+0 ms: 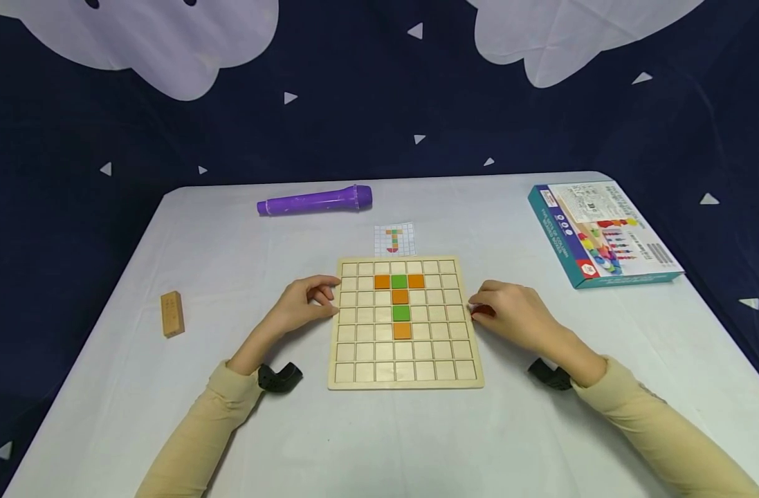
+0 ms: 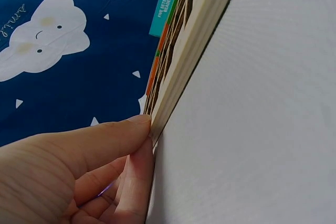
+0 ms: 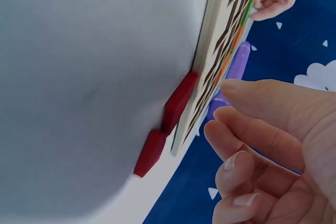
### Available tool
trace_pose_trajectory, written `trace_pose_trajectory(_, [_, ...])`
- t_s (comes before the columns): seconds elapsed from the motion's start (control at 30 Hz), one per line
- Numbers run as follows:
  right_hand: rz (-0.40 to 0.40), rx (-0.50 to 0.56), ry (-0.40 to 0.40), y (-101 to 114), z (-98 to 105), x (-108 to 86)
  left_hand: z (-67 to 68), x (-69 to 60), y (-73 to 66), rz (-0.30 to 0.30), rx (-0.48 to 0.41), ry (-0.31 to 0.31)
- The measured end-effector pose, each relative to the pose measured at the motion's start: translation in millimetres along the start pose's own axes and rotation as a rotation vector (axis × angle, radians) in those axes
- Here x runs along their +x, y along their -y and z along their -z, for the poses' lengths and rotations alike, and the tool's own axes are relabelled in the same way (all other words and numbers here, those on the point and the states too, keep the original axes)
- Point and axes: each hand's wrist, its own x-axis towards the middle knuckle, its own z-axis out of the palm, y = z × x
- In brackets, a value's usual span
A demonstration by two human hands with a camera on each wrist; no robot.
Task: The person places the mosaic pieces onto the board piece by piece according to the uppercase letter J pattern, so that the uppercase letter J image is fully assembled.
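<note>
A wooden grid board (image 1: pixel 362 353) lies flat on the white table, with orange squares (image 1: pixel 402 331) and green squares (image 1: pixel 400 313) set in a T-like pattern. At its left edge, my left hand (image 1: pixel 301 302) touches the rim with thumb and fingertips; the left wrist view shows the thumb (image 2: pixel 113 137) against the edge. My right hand (image 1: pixel 516 311) hovers by the right edge, fingers loosely bent and holding nothing. Two red pieces (image 3: pixel 180 103) lie on the table beside the board, close to that hand, which partly covers them in the head view.
A small pattern card (image 1: pixel 406 238) lies just beyond the board. Behind it is a purple microphone-shaped stick (image 1: pixel 313 201). A wooden block (image 1: pixel 172 314) stands at the left, and a teal-edged box (image 1: pixel 606 235) is at the back right. A dark patterned cloth hangs behind.
</note>
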Motion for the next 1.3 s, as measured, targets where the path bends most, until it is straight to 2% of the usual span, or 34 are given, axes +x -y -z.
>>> trace_pose_trajectory(0.3, [-0.074, -0.03, 0.016, -10, 2, -5.2, -0.2, -0.3, 0.2, 0.002, -0.001, -0.001])
trace_pose_trajectory(0.6, [-0.178, -0.03, 0.107, -19, 2, -7.7, 0.0, -0.5, 0.4, 0.002, -0.002, -0.003])
trace_pose_trajectory(1.3, [-0.184, 0.042, 0.127, -25, 2, -7.0, -0.8, 0.3, 1.3, 0.005, -0.006, -0.006])
